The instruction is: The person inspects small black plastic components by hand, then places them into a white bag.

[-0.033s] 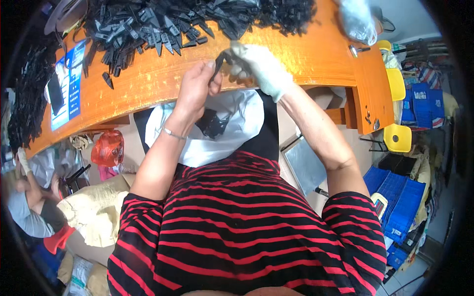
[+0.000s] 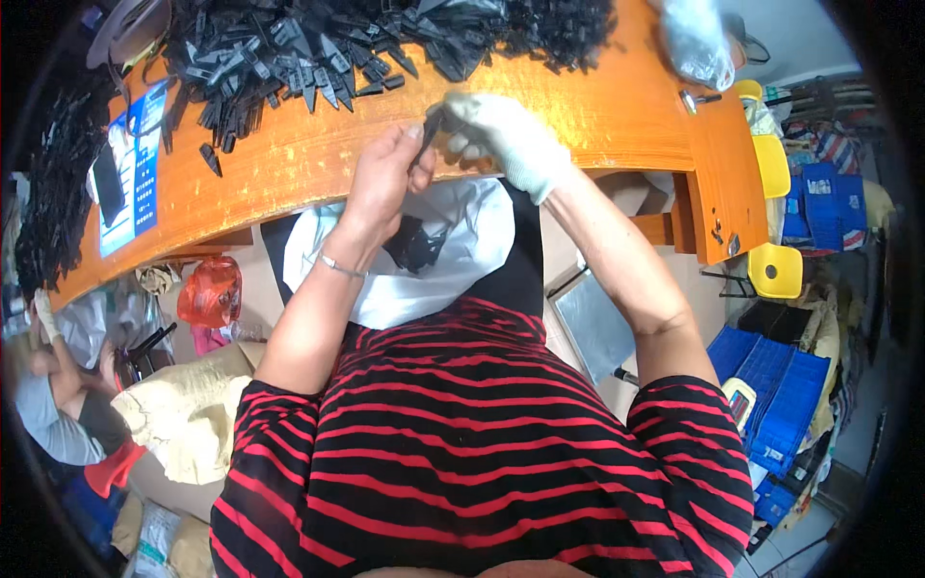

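My bare left hand [image 2: 383, 178], with a thin bracelet at the wrist, and my right hand [image 2: 501, 135] in a white glove meet over the front edge of the orange table [image 2: 597, 116]. Both pinch one small black plastic part [image 2: 431, 123] between their fingertips. A wide heap of similar black plastic parts [image 2: 318, 48] covers the far side of the table. Below the hands, a white bag [image 2: 462, 241] lies open in my lap with a few black parts [image 2: 414, 243] in it.
A blue printed sheet [image 2: 135, 178] lies at the table's left, a clear plastic bag [image 2: 699, 43] at its right end. Under the table hangs a red bag [image 2: 207, 289]. A metal tray [image 2: 593, 323], yellow stools [image 2: 776, 270] and blue crates [image 2: 780, 395] stand right. Another person [image 2: 58, 409] sits lower left.
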The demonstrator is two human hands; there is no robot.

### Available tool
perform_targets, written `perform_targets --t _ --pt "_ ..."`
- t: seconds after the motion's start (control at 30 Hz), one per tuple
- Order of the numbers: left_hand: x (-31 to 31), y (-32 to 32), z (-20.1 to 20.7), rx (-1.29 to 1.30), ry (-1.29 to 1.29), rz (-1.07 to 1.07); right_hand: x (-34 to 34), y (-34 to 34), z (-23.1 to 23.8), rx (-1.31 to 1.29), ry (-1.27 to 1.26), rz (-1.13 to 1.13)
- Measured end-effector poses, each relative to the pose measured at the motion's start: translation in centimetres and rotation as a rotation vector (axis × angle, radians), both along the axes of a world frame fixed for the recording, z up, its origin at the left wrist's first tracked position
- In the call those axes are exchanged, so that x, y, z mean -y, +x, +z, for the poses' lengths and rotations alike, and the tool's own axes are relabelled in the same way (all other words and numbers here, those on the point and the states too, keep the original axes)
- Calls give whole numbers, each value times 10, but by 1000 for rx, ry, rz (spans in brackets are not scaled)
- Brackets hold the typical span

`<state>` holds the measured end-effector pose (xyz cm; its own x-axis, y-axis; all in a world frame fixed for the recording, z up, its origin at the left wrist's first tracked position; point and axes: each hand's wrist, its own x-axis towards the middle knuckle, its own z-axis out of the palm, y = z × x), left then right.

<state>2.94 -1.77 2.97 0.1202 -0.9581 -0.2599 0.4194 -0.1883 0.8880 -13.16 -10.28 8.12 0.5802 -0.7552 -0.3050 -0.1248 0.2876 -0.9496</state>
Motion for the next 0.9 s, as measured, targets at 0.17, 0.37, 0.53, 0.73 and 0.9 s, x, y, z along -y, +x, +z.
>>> perform_targets --t 0.17,0.37,0.53,0.73,0.9 --pt "-11 -17 15 -369 72 -1 -9 10 -20 -107 -257 9" --pt "-34 4 5 162 59 -155 -2 -7 -37 -143 -497 342" --pt "-30 25 43 1348 -442 -52 69 -61 -26 -506 -1243 274" --pt "47 41 35 1476 -112 45 140 -69 -40 -887 -999 -256" --pt "75 44 20 1614 -28 42 151 -54 -37 -1023 -936 -216"
